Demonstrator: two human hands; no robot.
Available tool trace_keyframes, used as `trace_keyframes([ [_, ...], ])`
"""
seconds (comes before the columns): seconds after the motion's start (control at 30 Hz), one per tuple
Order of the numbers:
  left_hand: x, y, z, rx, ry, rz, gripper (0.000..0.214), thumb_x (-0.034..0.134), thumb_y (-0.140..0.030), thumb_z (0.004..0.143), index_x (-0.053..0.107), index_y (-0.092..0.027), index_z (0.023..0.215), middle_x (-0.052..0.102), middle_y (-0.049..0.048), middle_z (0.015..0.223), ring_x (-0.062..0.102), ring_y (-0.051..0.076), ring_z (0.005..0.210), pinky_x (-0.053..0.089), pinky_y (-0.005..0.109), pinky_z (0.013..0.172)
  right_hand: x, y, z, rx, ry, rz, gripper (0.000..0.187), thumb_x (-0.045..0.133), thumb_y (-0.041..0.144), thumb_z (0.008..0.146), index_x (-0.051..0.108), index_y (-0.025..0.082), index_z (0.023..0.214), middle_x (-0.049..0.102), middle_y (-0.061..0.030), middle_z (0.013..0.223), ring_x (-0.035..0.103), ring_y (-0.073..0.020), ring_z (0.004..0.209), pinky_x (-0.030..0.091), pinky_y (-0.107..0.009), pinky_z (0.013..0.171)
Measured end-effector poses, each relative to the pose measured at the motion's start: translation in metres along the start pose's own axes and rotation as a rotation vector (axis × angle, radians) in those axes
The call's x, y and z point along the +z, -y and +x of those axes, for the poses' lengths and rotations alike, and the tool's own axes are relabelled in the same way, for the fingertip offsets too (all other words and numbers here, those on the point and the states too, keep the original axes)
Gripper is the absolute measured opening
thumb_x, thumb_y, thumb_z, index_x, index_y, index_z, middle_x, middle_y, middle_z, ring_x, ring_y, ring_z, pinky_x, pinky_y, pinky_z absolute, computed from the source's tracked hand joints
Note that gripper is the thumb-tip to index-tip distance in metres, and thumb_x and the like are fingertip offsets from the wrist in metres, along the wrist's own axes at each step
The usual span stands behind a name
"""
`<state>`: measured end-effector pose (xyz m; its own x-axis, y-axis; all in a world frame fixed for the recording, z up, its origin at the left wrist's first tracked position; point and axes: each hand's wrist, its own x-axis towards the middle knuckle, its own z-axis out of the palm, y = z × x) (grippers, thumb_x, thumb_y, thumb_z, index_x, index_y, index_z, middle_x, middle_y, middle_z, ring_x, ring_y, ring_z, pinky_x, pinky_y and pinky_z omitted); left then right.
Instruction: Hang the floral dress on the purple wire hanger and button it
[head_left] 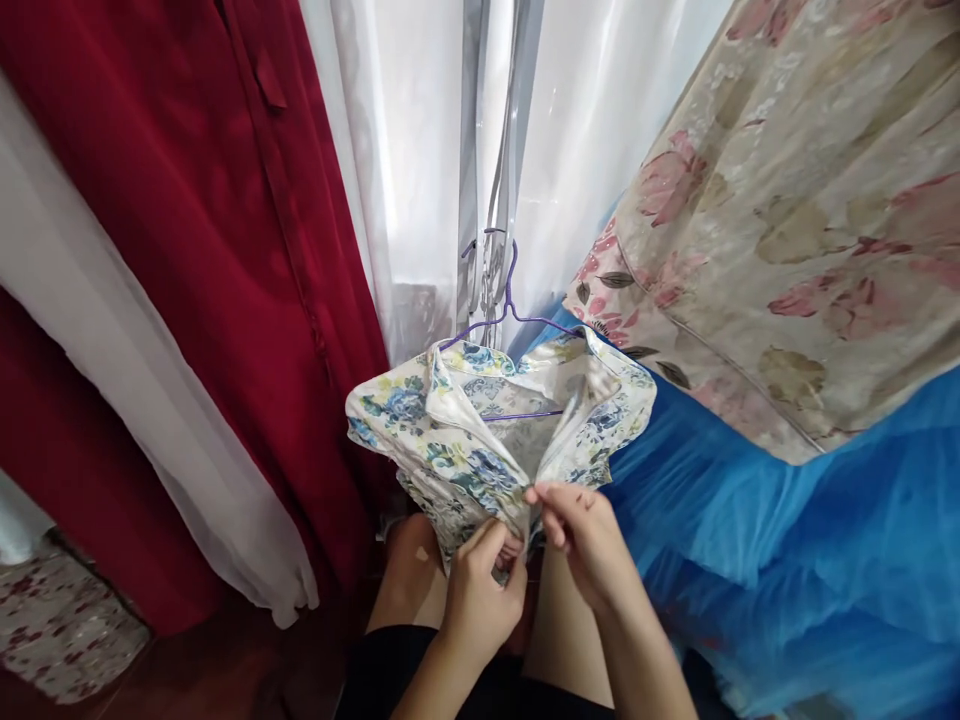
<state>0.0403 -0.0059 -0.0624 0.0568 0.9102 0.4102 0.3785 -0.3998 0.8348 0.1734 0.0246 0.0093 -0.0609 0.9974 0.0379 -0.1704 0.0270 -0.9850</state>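
A white shirt [450,465] with blue and yellow flowers hangs on a purple hanger [509,300], its collar spread wide. My left hand [487,575] is closed on the shirt's front edge, low on the placket. Slightly higher and to the right, my right hand [581,520] pinches the same front opening where the two edges meet. The fingertips of both hands are close together, and any button between them is too small to make out. Below the hands, the lower part of the shirt is partly hidden.
Red curtains [180,250] and a pale sheer one hang at left. Behind the hanger is a white curtain [416,130] with grey strips. Floral cloth [810,230] and blue tulle [810,560] fill the right side. My legs [566,630] are just below the shirt.
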Motion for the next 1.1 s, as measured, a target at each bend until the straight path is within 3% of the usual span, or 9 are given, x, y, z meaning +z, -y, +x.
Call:
trace_keyframes([
  [0.13, -0.013, -0.009, 0.011, 0.052, 0.141, 0.186, 0.018, 0.052, -0.005, 0.081, 0.049, -0.023, 0.079, 0.059, 0.0032, 0.079, 0.060, 0.019, 0.070, 0.042, 0.029, 0.062, 0.013, 0.069, 0.052, -0.100, 0.043, 0.069, 0.039, 0.078, 0.046, 0.076, 0.064, 0.017, 0.053, 0.046, 0.0033, 0.041, 0.031, -0.0070, 0.040, 0.022, -0.025, 0.042],
  [0.2, -0.018, -0.008, 0.012, 0.058, 0.191, 0.277, 0.022, 0.051, -0.002, 0.078, 0.050, -0.023, 0.080, 0.061, 0.0034, 0.080, 0.061, 0.020, 0.070, 0.041, 0.029, 0.061, 0.021, 0.086, 0.071, -0.168, 0.041, 0.118, 0.035, 0.077, 0.043, 0.076, 0.064, 0.017, 0.056, 0.047, 0.0041, 0.043, 0.031, -0.0063, 0.041, 0.021, -0.024, 0.041],
  [0.37, -0.024, 0.011, -0.007, 0.022, 0.217, 0.230, 0.019, 0.052, -0.004, 0.083, 0.052, -0.023, 0.081, 0.062, 0.0036, 0.084, 0.063, 0.019, 0.072, 0.047, 0.028, 0.064, 0.030, 0.066, 0.071, -0.200, -0.016, 0.190, 0.027, 0.070, 0.041, 0.080, 0.070, 0.016, 0.069, 0.048, 0.0053, 0.041, 0.032, -0.0075, 0.039, 0.020, -0.023, 0.041],
  [0.5, -0.042, 0.012, 0.001, 0.095, 0.079, 0.128, 0.013, 0.056, -0.013, 0.093, 0.061, -0.024, 0.097, 0.066, 0.0034, 0.090, 0.066, 0.019, 0.085, 0.052, 0.029, 0.079, 0.027, 0.049, 0.051, -0.229, 0.011, 0.069, 0.025, 0.068, 0.038, 0.084, 0.071, 0.017, 0.070, 0.051, 0.0049, 0.041, 0.038, -0.0087, 0.039, 0.026, -0.023, 0.043],
  [0.7, -0.076, -0.048, 0.090, 0.414, -0.207, 0.094, 0.044, 0.054, -0.020, 0.100, 0.051, -0.026, 0.143, 0.068, 0.0030, 0.098, 0.065, 0.017, 0.088, 0.051, 0.029, 0.087, 0.026, 0.069, 0.039, -0.356, 0.082, -0.007, 0.029, 0.067, 0.041, 0.089, 0.070, 0.018, 0.071, 0.050, 0.0053, 0.044, 0.044, -0.0103, 0.041, 0.033, -0.025, 0.046],
  [0.8, -0.079, -0.075, 0.126, 0.517, -0.161, 0.170, 0.024, 0.056, -0.023, 0.100, 0.064, -0.022, 0.122, 0.070, 0.0030, 0.096, 0.065, 0.016, 0.085, 0.051, 0.025, 0.079, 0.026, 0.073, 0.045, -0.448, 0.082, -0.024, 0.028, 0.065, 0.040, 0.092, 0.069, 0.018, 0.074, 0.052, 0.0046, 0.049, 0.045, -0.0104, 0.045, 0.035, -0.024, 0.049],
  [0.9, -0.077, -0.091, 0.139, 0.600, -0.208, 0.237, 0.006, 0.061, -0.022, 0.097, 0.067, -0.019, 0.096, 0.069, 0.0013, 0.086, 0.063, 0.013, 0.075, 0.049, 0.023, 0.071, 0.024, 0.060, 0.063, -0.542, 0.030, -0.046, 0.028, 0.065, 0.039, 0.092, 0.063, 0.019, 0.072, 0.053, 0.0032, 0.056, 0.045, -0.0110, 0.052, 0.035, -0.025, 0.051],
  [1.0, -0.087, -0.102, 0.143, 0.566, -0.347, 0.166, 0.006, 0.063, -0.024, 0.096, 0.066, -0.018, 0.096, 0.066, 0.0004, 0.080, 0.062, 0.013, 0.071, 0.049, 0.023, 0.070, 0.019, 0.034, 0.081, -0.560, -0.041, -0.126, 0.031, 0.067, 0.039, 0.088, 0.058, 0.019, 0.065, 0.047, 0.0037, 0.054, 0.040, -0.0106, 0.051, 0.030, -0.025, 0.050],
  [1.1, -0.118, -0.096, 0.154, 0.456, -0.594, -0.005, 0.014, 0.065, -0.031, 0.096, 0.068, -0.018, 0.098, 0.066, 0.0012, 0.082, 0.062, 0.013, 0.075, 0.049, 0.023, 0.070, 0.012, 0.007, 0.083, -0.508, -0.065, -0.185, 0.032, 0.067, 0.038, 0.083, 0.055, 0.019, 0.059, 0.044, 0.0041, 0.052, 0.036, -0.0099, 0.049, 0.027, -0.024, 0.048],
])
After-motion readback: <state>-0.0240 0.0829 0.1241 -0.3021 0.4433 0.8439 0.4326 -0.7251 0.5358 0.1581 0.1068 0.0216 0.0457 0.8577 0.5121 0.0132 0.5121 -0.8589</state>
